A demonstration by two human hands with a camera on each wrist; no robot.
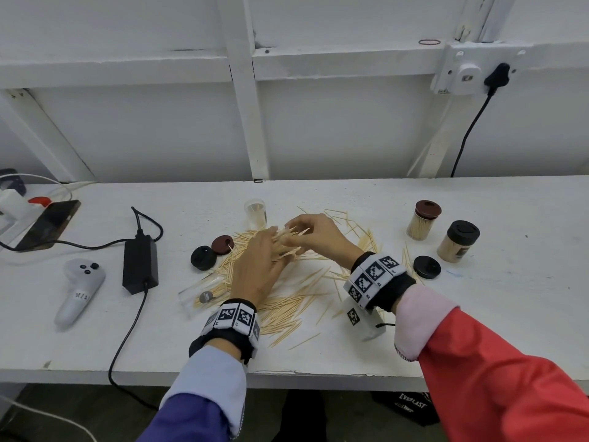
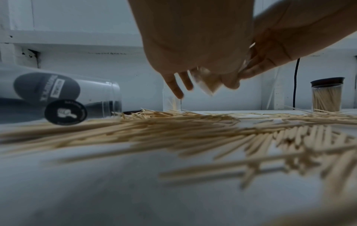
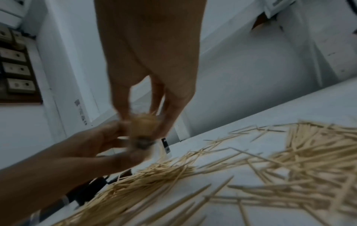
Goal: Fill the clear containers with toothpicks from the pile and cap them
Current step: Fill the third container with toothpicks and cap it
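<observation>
Two full containers stand at the far right of the white table [image 1: 318, 355]: one with a brown cap [image 1: 421, 220] and one with a black cap [image 1: 458, 241], both packed with toothpicks and both closed. An open clear container [image 1: 255, 213] stands upright behind the hands with only a few toothpicks in it. Another clear container [image 1: 201, 295] lies on its side at the left edge of the pile, uncapped, and toothpicks show through its wall. Loose caps lie on the table: a black cap [image 1: 203, 257] and a brown cap [image 1: 222, 244] touching the pile's left side, and one more black cap [image 1: 426, 267] to the right. The pile of toothpicks [image 1: 287, 309] is spread flat in the middle of the table. Above it, the left hand [image 1: 258, 269] and the right hand [image 1: 314, 234] meet, and both curl their fingers around one bundle of toothpicks [image 1: 288, 239]. The right wrist view is blurry, so the bundle looks like a fuzzy lump there. A clear thing [image 1: 369, 323] sits half hidden under the right wrist, and I cannot tell what is in it.
</observation>
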